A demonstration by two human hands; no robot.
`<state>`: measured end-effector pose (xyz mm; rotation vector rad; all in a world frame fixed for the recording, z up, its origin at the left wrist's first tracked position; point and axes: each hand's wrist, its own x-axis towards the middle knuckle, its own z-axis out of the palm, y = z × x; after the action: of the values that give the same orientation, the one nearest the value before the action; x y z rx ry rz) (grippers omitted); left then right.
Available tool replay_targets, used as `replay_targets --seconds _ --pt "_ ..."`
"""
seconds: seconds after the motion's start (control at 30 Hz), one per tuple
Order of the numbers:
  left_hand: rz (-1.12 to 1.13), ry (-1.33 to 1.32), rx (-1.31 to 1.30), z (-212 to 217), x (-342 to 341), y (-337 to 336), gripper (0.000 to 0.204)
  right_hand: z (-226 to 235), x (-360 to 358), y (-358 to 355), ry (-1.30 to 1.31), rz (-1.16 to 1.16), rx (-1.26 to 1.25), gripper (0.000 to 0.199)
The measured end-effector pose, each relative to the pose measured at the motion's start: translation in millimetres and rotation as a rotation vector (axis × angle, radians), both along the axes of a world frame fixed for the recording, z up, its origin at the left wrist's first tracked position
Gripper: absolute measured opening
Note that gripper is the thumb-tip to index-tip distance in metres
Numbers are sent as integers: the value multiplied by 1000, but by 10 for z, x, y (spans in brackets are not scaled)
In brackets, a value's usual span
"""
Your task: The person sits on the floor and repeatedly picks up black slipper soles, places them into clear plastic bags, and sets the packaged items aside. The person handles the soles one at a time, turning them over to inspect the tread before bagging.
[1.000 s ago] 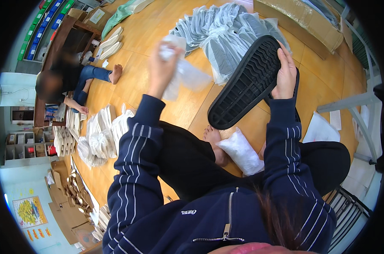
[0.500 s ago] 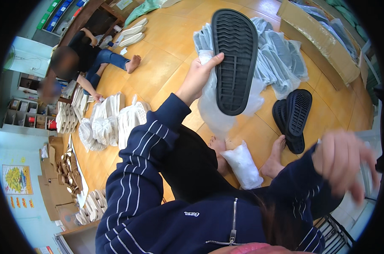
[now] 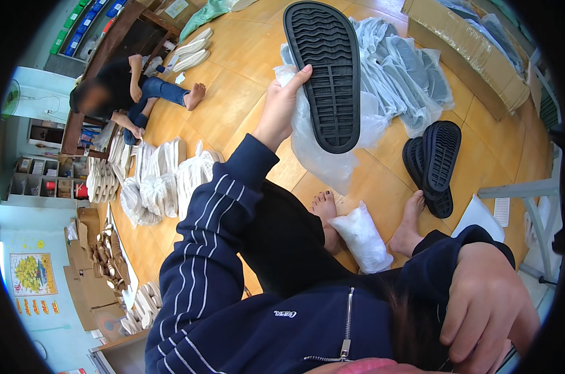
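My left hand [image 3: 277, 107] is closed round the edge of a black slide sandal [image 3: 324, 75], thumb pressed on its ridged sole. The sole is turned toward me, so the upper side is hidden. A clear plastic bag [image 3: 323, 159] hangs behind it, by the same hand. Low on the right, my right hand [image 3: 485, 302] is close to my body, back of the hand up and fingers bent down. Its fingertips are partly hidden, and I cannot make out what they hold. On the floor, several black sandals [image 3: 441, 156] lie stacked beyond my foot.
Bagged grey-blue goods [image 3: 413, 78] lie ahead, beside a long cardboard box [image 3: 469, 53]. A white plastic-wrapped bundle [image 3: 362, 240] is between my feet. Bagged white footwear [image 3: 154, 177] is to the left, where another person [image 3: 117, 93] sits. A metal frame [image 3: 522, 190] stands at right.
My left hand has moved slightly up and left with the sandal. My right hand, blurred before, has come down toward my body. The other person's arms have shifted.
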<state>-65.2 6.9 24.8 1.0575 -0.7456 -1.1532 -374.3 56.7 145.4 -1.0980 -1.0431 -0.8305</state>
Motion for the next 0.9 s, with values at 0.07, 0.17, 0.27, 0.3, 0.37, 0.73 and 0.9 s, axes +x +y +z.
replay_targets --seconds 0.07,0.17,0.27,0.3,0.37,0.73,0.9 --pt "-1 11 8 6 10 6 29 -22 62 -12 5 120 37 46" --pt "0 19 28 19 -8 14 28 -26 125 -54 -49 70 -26 47" --pt "3 5 32 15 -19 1 27 -42 45 83 -9 -101 18 47" --pt "-1 10 32 16 7 3 26 -61 19 122 7 -110 44 48" --pt "-2 13 29 6 47 29 26 -94 -20 161 24 -77 75 48" --pt "8 -12 28 0 6 -7 30 -128 111 139 -86 -53 147 42" --pt "12 14 46 16 -3 22 28 -72 171 -48 -88 92 34 39"
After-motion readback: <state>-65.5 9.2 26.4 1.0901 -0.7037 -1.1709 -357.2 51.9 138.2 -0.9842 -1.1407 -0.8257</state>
